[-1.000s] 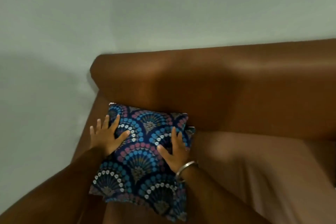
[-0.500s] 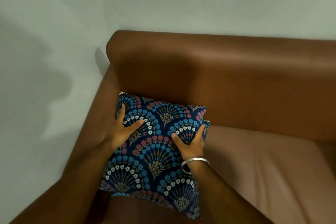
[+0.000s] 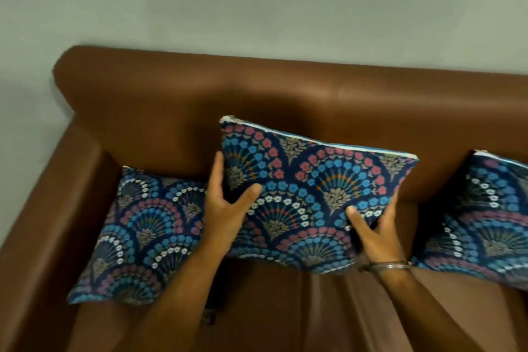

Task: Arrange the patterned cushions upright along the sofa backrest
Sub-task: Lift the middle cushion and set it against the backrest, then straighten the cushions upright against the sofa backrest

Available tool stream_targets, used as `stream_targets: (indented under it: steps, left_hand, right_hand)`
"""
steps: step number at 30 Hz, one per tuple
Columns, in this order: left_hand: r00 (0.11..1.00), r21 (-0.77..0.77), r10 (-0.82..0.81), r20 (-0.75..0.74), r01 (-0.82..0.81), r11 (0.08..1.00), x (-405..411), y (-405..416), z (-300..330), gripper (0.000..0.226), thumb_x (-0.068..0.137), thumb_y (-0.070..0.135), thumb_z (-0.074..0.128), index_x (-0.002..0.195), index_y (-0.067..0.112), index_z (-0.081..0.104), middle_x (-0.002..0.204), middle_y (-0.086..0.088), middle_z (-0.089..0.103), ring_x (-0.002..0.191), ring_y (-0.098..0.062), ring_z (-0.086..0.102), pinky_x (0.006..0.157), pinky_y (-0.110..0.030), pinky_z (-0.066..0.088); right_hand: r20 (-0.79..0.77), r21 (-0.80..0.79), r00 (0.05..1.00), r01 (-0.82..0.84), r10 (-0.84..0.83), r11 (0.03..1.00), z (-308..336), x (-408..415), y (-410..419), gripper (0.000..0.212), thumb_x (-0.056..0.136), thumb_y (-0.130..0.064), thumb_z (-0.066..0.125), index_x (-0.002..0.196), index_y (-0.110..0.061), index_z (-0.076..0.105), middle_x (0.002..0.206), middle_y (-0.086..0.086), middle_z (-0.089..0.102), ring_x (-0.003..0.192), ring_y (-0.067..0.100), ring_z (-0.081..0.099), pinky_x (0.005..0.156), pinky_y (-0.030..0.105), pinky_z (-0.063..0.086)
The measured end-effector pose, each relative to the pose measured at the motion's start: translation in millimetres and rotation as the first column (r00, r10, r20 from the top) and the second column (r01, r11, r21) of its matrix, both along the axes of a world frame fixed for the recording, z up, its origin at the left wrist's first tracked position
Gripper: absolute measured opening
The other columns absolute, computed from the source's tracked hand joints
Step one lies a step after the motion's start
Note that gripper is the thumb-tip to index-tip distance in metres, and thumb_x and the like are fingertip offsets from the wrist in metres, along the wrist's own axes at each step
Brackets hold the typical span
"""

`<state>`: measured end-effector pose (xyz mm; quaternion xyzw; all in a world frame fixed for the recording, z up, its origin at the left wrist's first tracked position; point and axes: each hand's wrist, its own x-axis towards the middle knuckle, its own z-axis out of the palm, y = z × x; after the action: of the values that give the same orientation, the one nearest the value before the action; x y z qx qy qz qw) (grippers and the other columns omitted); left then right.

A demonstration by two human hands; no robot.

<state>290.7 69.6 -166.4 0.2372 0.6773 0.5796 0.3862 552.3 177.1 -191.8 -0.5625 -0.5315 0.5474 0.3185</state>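
Observation:
Three dark blue cushions with fan-shaped flower patterns are on the brown sofa. The middle cushion is held upright in front of the backrest, lifted a little off the seat. My left hand grips its left edge and my right hand, with a metal bangle at the wrist, grips its lower right edge. The left cushion leans in the corner by the armrest. A right cushion leans on the backrest, cut off by the frame edge.
The sofa's left armrest runs down the left side. A pale grey wall stands behind the backrest. Brown seat cushions lie below my arms, with a dark gap between them.
My hands left the cushion in the left corner and now hold a second cushion, raised in the middle of the sofa. The view shifted right and a third cushion came into sight.

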Motion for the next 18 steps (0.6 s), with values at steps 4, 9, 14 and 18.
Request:
stream_targets:
  steps: [4,9,14,18]
  left_hand:
    - [0.980,-0.140,-0.186,-0.065,0.176,0.974,65,72,-56,0.118,0.071,0.054,0.084,0.159,0.042,0.006,0.166,0.003,0.023,0.149,-0.018,0.032,0.116,-0.053,0.039]
    - [0.928,-0.283,-0.337,-0.162,0.283,0.916,85,87,-74,0.121,0.084,0.049,0.075,0.156,0.035,-0.021,0.171,0.002,-0.005,0.154,-0.017,0.013,0.120,-0.039,0.025]
    - [0.838,-0.422,-0.462,-0.290,0.321,0.848,3,15,-76,0.091,0.093,0.054,0.061,0.160,0.036,0.002,0.169,0.006,0.016,0.153,-0.018,0.022,0.122,-0.046,0.028]
    - [0.797,-0.698,-0.463,-0.387,0.075,0.713,-144,-66,-103,0.101,0.084,0.075,0.043,0.161,0.019,0.008,0.166,-0.009,0.029,0.147,-0.032,0.035,0.115,-0.052,0.037]
  right_hand:
    - [0.210,0.026,0.978,-0.015,0.009,1.000,-35,58,69,0.115,0.078,-0.061,0.071,0.157,-0.027,-0.004,0.165,0.006,0.026,0.149,0.024,0.030,0.121,0.055,0.027]
    - [0.365,0.019,0.931,-0.010,0.003,1.000,-66,63,84,0.113,0.078,-0.074,0.055,0.157,-0.021,-0.008,0.168,0.015,0.011,0.154,0.033,0.012,0.123,0.056,0.017]
    - [0.444,0.108,0.876,0.157,-0.189,0.982,-61,-27,-32,0.102,0.087,-0.073,0.036,0.157,-0.006,0.006,0.165,0.026,0.003,0.152,0.042,0.005,0.119,0.060,0.016]
    - [0.265,-0.061,0.922,-0.276,0.282,0.959,-88,-134,-134,0.110,0.073,-0.091,0.032,0.156,-0.023,0.007,0.166,0.005,0.009,0.153,0.027,0.008,0.124,0.050,0.014]
